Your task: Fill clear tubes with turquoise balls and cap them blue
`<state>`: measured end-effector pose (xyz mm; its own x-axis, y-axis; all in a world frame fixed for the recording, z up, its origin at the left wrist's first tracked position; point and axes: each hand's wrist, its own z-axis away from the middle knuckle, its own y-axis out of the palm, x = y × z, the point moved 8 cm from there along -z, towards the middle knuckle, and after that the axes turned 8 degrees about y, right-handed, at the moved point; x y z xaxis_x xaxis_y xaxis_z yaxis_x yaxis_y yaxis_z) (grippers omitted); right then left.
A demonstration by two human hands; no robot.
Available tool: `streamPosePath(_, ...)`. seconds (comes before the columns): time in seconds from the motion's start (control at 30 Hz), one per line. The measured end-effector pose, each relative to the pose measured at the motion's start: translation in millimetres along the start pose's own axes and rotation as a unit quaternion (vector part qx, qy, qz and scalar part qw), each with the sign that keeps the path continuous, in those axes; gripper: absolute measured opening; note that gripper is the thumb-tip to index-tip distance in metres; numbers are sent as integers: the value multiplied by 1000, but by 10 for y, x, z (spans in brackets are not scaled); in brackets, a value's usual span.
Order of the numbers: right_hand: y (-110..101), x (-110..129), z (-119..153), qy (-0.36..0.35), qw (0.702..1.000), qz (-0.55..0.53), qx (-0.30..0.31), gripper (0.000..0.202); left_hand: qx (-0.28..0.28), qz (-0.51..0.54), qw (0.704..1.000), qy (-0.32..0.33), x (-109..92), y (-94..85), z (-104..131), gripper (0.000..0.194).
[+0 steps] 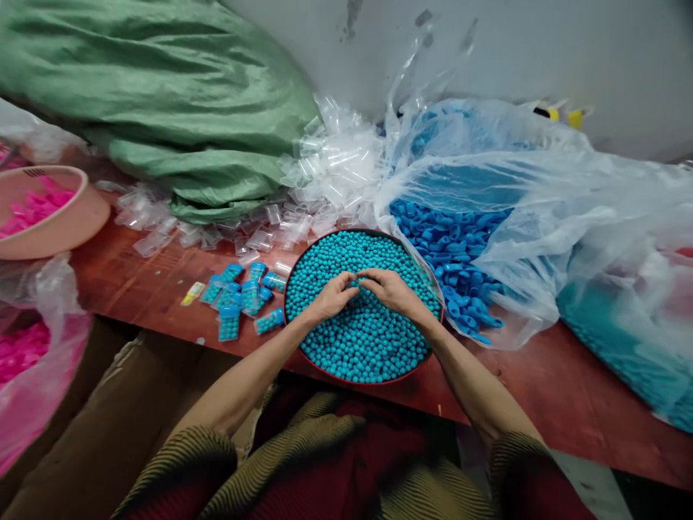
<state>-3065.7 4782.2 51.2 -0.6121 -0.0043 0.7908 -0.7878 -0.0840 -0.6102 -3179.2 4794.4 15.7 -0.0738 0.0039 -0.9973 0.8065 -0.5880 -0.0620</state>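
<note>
Both hands meet over the middle of a round, red-rimmed basin (373,382) full of small turquoise balls (368,347). My left hand (333,296) has its thumb and fingers drawn together. Opposite it, my right hand (390,289) is curled inward, its fingertips almost touching the left ones. Something small seems to sit between the fingertips, but the fingers hide it too much to name. Left of the basin lie several small clear containers (250,297) filled with turquoise balls and topped with blue caps.
Empty clear containers (341,173) are heaped behind the basin, beside a green sack (178,94). Blue plastic caps (460,253) spill from a clear bag (520,267) on the right. Another bag of turquoise balls (611,361) stands farther right. A pink basin (81,213) is at left.
</note>
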Motion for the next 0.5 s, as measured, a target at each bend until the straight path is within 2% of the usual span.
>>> streamPosePath(0.17,-14,-57,20,13,1000,-28,0,21,8,30,999,-16,-11,0,15,31)
streamPosePath(0.3,3,-132,137,25,999,26,-35,20,43,151,985,-64,21,47,79,41)
streamPosePath(0.43,156,-32,243,-30,994,98,45,20,78,264,957,-94,27,154,114,46)
streamPosePath(0.5,-6,-59,245,-22,991,125,30,20,86,292,948,-97,21,202,118,45)
